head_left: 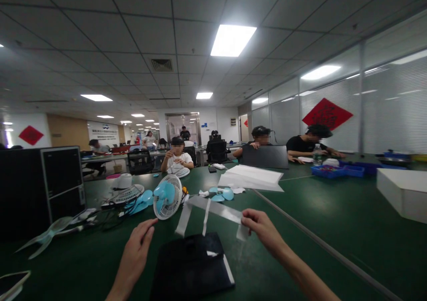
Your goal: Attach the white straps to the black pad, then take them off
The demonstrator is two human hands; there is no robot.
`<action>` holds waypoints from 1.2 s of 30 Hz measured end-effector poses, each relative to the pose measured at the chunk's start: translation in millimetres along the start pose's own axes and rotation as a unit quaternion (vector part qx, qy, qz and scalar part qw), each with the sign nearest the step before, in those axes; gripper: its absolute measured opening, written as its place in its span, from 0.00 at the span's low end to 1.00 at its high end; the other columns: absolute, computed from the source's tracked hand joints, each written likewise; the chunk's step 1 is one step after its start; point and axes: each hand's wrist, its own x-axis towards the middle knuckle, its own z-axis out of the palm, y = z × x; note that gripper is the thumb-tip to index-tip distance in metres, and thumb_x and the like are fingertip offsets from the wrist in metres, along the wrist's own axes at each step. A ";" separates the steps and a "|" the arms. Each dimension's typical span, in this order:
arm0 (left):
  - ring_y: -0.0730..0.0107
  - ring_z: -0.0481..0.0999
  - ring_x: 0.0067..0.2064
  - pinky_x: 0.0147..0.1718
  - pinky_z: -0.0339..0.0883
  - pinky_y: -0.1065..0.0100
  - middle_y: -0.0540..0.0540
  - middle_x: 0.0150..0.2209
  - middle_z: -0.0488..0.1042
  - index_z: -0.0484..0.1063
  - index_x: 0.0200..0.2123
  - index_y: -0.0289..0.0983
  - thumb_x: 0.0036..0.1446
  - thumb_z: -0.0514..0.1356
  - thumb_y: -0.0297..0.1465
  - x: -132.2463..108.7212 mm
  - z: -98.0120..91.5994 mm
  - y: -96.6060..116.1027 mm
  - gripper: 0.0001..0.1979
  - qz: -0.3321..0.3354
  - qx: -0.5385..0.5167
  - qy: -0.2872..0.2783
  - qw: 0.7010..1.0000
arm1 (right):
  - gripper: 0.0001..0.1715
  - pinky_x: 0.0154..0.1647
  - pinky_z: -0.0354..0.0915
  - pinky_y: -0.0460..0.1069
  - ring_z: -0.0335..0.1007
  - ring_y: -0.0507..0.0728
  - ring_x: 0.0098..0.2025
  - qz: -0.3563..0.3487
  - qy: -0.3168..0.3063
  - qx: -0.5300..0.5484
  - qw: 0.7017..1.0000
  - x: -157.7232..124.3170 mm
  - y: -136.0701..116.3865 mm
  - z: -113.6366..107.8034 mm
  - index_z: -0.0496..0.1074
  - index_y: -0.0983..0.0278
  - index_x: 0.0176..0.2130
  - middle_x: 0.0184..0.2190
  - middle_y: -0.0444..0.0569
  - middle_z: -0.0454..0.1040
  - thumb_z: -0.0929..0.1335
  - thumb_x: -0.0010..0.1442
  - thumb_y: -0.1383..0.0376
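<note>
My right hand (258, 225) is closed in a pinch on one end of a translucent plastic strip (216, 208), held up above the green table (333, 221). The strip's other ends hang loose towards the left. My left hand (136, 247) is raised beside it with its fingers stretched out, holding nothing, a short way from the hanging end. Under the strip a black flat case (191, 265) lies on the table with a small white piece on it. Just behind stands a small white fan (167, 197) with blue blades.
Fan grilles (126, 194), loose blue blades (222, 194), cables and a clear blade (50, 236) lie to the left, by a black computer case (43, 185). White sheets (250, 176), blue trays (333, 171) and a white box (402, 192) sit further off. Several people sit at the far end.
</note>
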 end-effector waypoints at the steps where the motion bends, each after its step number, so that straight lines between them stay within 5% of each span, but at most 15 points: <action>1: 0.58 0.65 0.57 0.58 0.58 0.58 0.44 0.54 0.70 0.69 0.51 0.39 0.57 0.47 0.51 -0.2 -1.3 2.7 0.28 -0.011 -0.013 -0.001 1.000 | 0.13 0.24 0.57 0.45 0.59 0.50 0.24 0.015 -0.028 0.022 0.999 -0.1 -1.0 4.8 0.71 0.66 0.26 0.20 0.41 0.65 0.68 0.50 0.57; 6: 0.61 0.73 0.42 0.40 0.68 0.65 0.44 0.47 0.76 0.72 0.50 0.37 0.56 0.44 0.55 -2.8 -1.1 13.8 0.34 -0.052 -0.061 -0.106 0.991 | 0.11 0.24 0.52 0.44 0.55 0.48 0.23 0.090 -0.113 0.082 0.986 -0.8 -4.2 24.9 0.70 0.66 0.26 0.19 0.39 0.62 0.68 0.48 0.60; 9: 0.67 0.70 0.31 0.31 0.65 0.68 0.47 0.34 0.77 0.74 0.46 0.36 0.56 0.44 0.56 -6.1 -0.6 23.1 0.35 -0.060 -0.067 -0.157 0.984 | 0.09 0.24 0.51 0.44 0.55 0.48 0.23 0.108 -0.132 0.098 0.980 1.7 -3.1 33.4 0.71 0.67 0.26 0.20 0.39 0.63 0.68 0.47 0.62; 15: 0.73 0.64 0.25 0.23 0.54 0.73 0.52 0.24 0.70 0.75 0.34 0.34 0.49 0.56 0.55 -9.7 -2.7 31.4 0.28 -0.129 -0.144 -0.190 0.963 | 0.07 0.22 0.47 0.44 0.53 0.47 0.21 0.138 -0.147 0.105 0.974 6.2 7.1 48.8 0.71 0.67 0.25 0.18 0.38 0.62 0.69 0.45 0.64; 20: 0.79 0.59 0.21 0.20 0.50 0.74 0.54 0.21 0.65 0.73 0.29 0.33 0.42 0.63 0.52 -11.2 -5.9 19.5 0.26 -0.215 -0.230 -0.280 0.907 | 0.11 0.21 0.48 0.44 0.55 0.48 0.21 0.184 -0.148 0.085 0.968 -1.7 23.3 58.9 0.72 0.67 0.25 0.18 0.40 0.64 0.69 0.47 0.60; 26: 0.81 0.58 0.18 0.18 0.51 0.75 0.55 0.17 0.64 0.71 0.27 0.32 0.40 0.66 0.46 -19.6 -5.9 7.6 0.22 -0.240 -0.183 -0.384 0.873 | 0.05 0.24 0.54 0.44 0.62 0.48 0.22 0.230 -0.176 -0.014 0.957 -14.4 35.2 60.0 0.74 0.67 0.27 0.20 0.41 0.69 0.69 0.45 0.68; 36: 0.78 0.63 0.16 0.16 0.53 0.75 0.55 0.13 0.65 0.68 0.24 0.34 0.40 0.63 0.39 -26.0 11.5 -5.3 0.14 -0.250 -0.099 -0.402 0.876 | 0.07 0.23 0.55 0.42 0.64 0.49 0.24 0.185 -0.175 -0.133 0.958 -15.5 51.1 66.0 0.76 0.67 0.29 0.22 0.43 0.72 0.68 0.45 0.70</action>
